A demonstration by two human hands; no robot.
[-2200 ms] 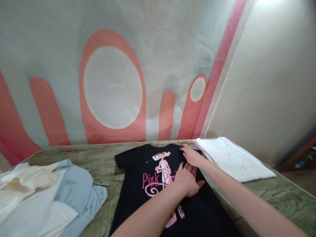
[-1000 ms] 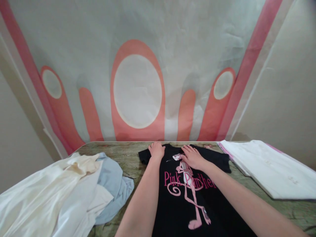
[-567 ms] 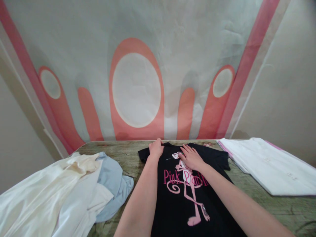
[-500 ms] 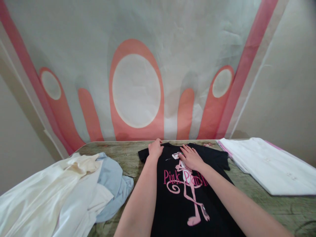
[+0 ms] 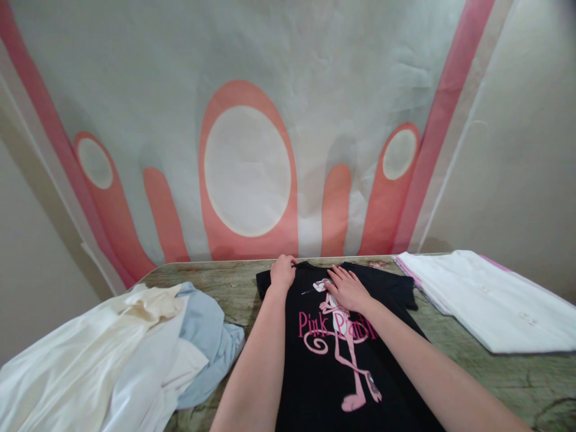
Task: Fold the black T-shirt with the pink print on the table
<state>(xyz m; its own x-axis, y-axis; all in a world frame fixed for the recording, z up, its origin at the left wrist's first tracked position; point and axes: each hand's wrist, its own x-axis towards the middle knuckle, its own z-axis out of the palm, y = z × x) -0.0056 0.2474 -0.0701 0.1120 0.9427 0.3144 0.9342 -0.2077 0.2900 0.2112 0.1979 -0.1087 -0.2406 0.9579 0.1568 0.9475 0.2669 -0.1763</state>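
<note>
- Behind the table (image 5: 216, 282), a pink-patterned wall.
- Black T-shirt (image 5: 333, 366) lies spread flat, unfolded.
- Left hand (image 5: 282, 273) fingers clench its shoulder; right hand (image 5: 346, 289) rests flat, fingers released.

A T-shirt (image 5: 333, 360) is lying spread in the middle of the worktop (image 5: 225, 282), its collar reaching toward the far edge and its hem running off the near edge. The left hand (image 5: 283, 273) is resting on its far left shoulder, the right hand (image 5: 346, 289) lying on its chest just beside. A heap of garments (image 5: 112, 354) is lying at the left edge, a folded stack (image 5: 486, 306) sitting at the right edge
</note>
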